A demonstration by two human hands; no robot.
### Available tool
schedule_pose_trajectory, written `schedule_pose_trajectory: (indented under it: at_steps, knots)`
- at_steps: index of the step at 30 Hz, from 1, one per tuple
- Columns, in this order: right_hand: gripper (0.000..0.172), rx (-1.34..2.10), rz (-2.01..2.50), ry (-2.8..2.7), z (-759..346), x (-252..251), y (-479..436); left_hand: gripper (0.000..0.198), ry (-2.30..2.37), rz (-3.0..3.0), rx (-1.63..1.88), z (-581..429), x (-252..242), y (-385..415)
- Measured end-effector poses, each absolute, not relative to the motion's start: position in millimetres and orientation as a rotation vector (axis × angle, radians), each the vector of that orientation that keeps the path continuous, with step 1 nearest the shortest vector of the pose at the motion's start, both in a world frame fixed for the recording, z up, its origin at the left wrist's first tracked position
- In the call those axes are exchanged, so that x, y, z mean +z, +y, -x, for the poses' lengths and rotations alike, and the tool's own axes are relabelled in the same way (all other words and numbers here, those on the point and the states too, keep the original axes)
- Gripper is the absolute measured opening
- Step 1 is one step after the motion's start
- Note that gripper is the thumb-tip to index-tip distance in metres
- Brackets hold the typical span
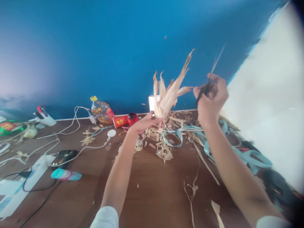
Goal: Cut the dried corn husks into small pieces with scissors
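My left hand (148,123) is closed around the lower end of a bundle of dry corn husks (169,98), whose pale pointed leaves fan upward and to the right. To the right, my right hand (212,96) grips dark-handled scissors (208,85); their thin blades point up and look blurred. One husk leaf stretches sideways to the fingertips of that hand, and I cannot tell whether they pinch it. Under the bundle lies a heap of husk scraps (165,152) on the brown table (152,196). Light blue ribbon (174,141) loops through the scraps.
A drink bottle (102,110) and a red can (120,121) lie by the blue wall. On the left are a power strip (28,183), white cables, a dark device (64,156) and a light blue cup (66,174). A white wall (273,95) rises on the right.
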State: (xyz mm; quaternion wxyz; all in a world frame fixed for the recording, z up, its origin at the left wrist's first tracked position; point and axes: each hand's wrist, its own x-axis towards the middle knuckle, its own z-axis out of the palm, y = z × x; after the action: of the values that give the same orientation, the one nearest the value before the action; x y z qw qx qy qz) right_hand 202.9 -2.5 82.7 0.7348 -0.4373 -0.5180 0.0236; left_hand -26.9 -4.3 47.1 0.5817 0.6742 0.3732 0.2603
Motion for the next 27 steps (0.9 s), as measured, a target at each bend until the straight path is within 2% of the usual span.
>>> schedule_pose_trajectory:
  at_steps: [4, 10, 14, 18, 20, 23, 25, 27]
  knots:
    - [0.036, 0.071, 1.040, -1.403, -206.5, 88.4, -11.3, 0.054, 0.857, -1.403, 0.786, 23.9, 42.2, -1.4]
    - [0.029, 0.114, 1.283, -2.133, -216.7, 93.3, -20.2, 0.053, 0.884, -1.302, 0.958, 24.1, 37.4, 3.2]
    - [0.030, 0.069, 1.387, -2.202, -216.4, 91.0, -16.5, 0.053, 0.887, -1.288, 0.977, 24.7, 33.3, 6.8]
    - [0.031, 0.238, 1.301, -2.112, -212.2, 85.5, -11.5, 0.056, 0.932, -1.324, 0.974, 24.2, 29.2, 9.1]
    - [0.032, 0.343, 1.221, -2.031, -208.4, 82.7, -9.9, 0.061, 0.976, -1.371, 0.946, 24.5, 27.3, 10.1]
    - [0.038, 0.458, 1.117, -1.885, -199.2, 78.0, -7.7, 0.081, 1.063, -1.452, 0.849, 25.5, 23.8, 10.7]
    - [0.041, 0.467, 1.094, -1.779, -191.3, 74.2, -6.0, 0.095, 1.112, -1.494, 0.806, 25.1, 20.9, 10.1]
    - [0.040, 0.419, 1.144, -1.721, -183.6, 70.5, -4.7, 0.100, 1.114, -1.497, 0.804, 22.4, 18.1, 9.0]
